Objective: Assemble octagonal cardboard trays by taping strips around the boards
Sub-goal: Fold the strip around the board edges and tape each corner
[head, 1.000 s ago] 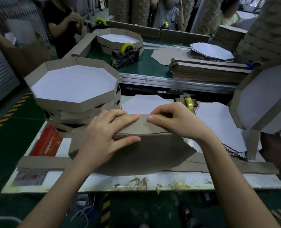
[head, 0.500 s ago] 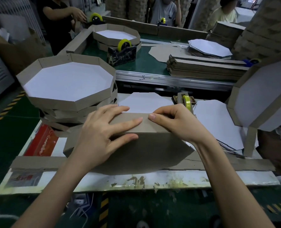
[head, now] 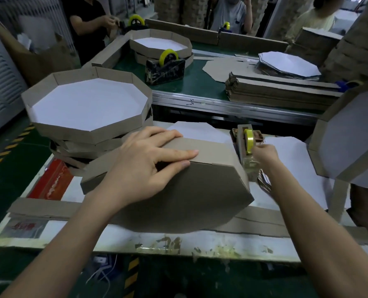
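Brown cardboard makes up the octagonal board (head: 178,196), which lies at the middle of the desk (head: 122,237) with a strip (head: 213,153) folded along its far edge. The left hand (head: 144,168) lies released on top, its straight fingers pressing strip and board together. The right hand (head: 264,155) is at the small tape dispenser (head: 248,143) with the yellow roll, just right of the board; its fingers are hidden, so I cannot tell whether it grasps tape. A stack of finished trays (head: 88,131) stands at the desk's left.
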Demonstrator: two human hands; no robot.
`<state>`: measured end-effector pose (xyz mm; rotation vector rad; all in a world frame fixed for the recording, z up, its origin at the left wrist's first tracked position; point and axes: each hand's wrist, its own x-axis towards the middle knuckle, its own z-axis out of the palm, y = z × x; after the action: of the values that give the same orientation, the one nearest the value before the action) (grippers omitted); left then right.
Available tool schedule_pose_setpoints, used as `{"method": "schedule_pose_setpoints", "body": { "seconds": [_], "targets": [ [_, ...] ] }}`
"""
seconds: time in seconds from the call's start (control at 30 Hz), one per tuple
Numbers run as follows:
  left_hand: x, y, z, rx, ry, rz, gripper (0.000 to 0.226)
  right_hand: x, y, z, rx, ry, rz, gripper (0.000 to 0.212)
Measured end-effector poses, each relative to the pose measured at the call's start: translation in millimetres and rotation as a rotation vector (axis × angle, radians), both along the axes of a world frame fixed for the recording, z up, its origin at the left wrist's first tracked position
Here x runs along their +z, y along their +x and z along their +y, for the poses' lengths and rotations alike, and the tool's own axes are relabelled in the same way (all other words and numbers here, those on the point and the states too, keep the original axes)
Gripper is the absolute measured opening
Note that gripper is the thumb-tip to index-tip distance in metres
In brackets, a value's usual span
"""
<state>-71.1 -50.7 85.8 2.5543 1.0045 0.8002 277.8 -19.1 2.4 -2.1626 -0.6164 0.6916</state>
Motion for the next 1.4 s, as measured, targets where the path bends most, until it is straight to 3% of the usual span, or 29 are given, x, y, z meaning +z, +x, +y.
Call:
{"method": "schedule_pose_setpoints", "body": {
  "seconds": [0.07,0.23,0.47,0.57,0.7,0.83,1.03,1.23,1.4],
  "targets": [
    [0.3,6.2,2.7,0.018,0.006,0.007,0.035,-18.4,19.0,8.1,-0.006,-0.089,0.057,0.02],
    [1.0,21.2,10.7,0.041,0.014,0.023,0.037,-53.6,49.8,36.3,0.122,-0.342,-0.109,0.043],
    [0.3,37.6,16.2,0.065,0.058,0.047,0.032,-74.8,68.8,57.9,0.097,-0.371,-0.087,0.036],
    [-0.2,41.2,17.8,0.085,0.064,0.053,0.033,-72.2,74.9,67.0,0.034,-0.245,0.106,0.011],
    [-0.3,45.7,19.5,0.095,0.078,0.049,0.034,-73.9,79.3,63.7,-0.178,-0.009,0.226,0.019],
    [-0.3,51.1,20.2,0.091,0.109,0.054,0.034,-79.9,67.2,38.1,-0.277,0.211,0.41,0.005],
    [-1.2,58.5,21.8,0.063,0.144,0.046,0.033,-114.7,52.8,-18.1,-0.24,0.369,0.363,0.01],
    [-2.9,53.6,21.9,0.07,0.137,0.027,0.032,-136.9,72.2,-28.4,-0.107,0.274,0.137,0.021],
    [-4.2,45.7,22.6,0.08,0.116,0.019,0.032,-139.2,84.3,-24.9,-0.072,0.237,0.101,0.019]
  ]
}}
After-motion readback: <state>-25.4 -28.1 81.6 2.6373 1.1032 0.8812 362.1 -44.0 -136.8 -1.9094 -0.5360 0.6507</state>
